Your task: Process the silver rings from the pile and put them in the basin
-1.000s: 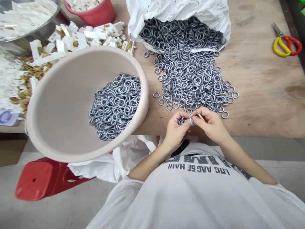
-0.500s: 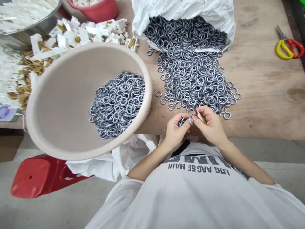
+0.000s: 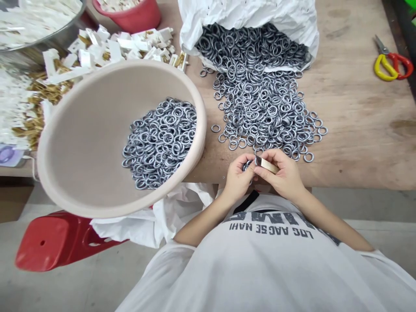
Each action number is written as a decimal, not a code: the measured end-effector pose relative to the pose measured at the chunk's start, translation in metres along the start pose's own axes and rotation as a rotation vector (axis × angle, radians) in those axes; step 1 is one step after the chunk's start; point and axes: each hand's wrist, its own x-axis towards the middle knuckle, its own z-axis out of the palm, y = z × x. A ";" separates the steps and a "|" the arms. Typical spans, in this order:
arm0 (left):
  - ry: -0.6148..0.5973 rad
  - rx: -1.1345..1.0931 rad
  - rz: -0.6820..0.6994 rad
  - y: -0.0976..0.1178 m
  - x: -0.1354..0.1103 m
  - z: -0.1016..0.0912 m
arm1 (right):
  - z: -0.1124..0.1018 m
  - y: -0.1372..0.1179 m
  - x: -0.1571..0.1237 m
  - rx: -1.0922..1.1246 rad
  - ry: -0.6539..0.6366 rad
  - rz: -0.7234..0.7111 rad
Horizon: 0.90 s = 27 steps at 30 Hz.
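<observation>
Rings (image 3: 266, 104) of grey metal spill from a white bag (image 3: 227, 11) across the surface (image 3: 354, 130), within easy reach; more lie in a beige basin (image 3: 204, 121) just left of them. Left hand (image 3: 238, 177), closed, pinches a few rings (image 3: 247, 165) close to the right hand (image 3: 286, 173), which grips a flat brass strip (image 3: 267, 164).

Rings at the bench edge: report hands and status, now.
Left hand cupping small bunch of metal rings. Right hand pinching flat brass-coloured strip right up to them. Beige basin of rings at left; loose rings spread from white bag ahead.
</observation>
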 end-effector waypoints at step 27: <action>-0.024 0.012 0.003 -0.002 -0.002 -0.004 | 0.002 0.010 -0.004 0.253 -0.029 0.065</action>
